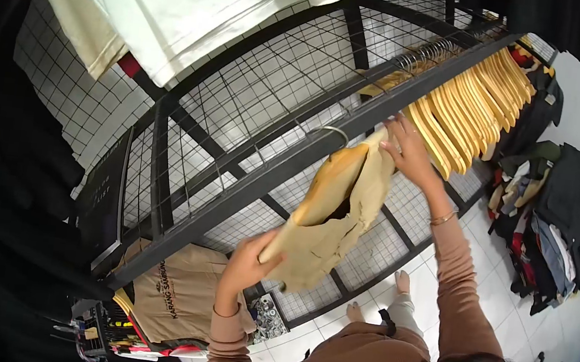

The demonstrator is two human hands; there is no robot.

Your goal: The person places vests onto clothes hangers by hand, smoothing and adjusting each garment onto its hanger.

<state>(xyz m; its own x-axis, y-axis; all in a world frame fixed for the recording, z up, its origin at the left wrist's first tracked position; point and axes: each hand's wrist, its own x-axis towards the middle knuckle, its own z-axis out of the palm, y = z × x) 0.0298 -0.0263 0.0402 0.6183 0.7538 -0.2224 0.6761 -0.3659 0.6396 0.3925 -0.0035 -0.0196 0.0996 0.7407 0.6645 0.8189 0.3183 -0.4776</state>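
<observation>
A beige garment [321, 252], its exact kind unclear, hangs on a wooden hanger [333, 182]. The hanger's metal hook [337, 133] is at the black rail. My left hand [248, 263] is closed around the garment's lower-left shoulder, over that end of the hanger. At the opposite shoulder, my right hand [408, 148] pinches the cloth between thumb and fingers, close under the rail. The garment's neck opening gapes between the two hands, showing part of the bare wood.
Several wooden hangers [467, 104] fill the rail right of my right hand. The black metal rack [230, 199] has wire-mesh panels. White cloth [181, 4] hangs above. A brown printed garment [181, 290] is below left; dark jackets [569, 213] hang at far right.
</observation>
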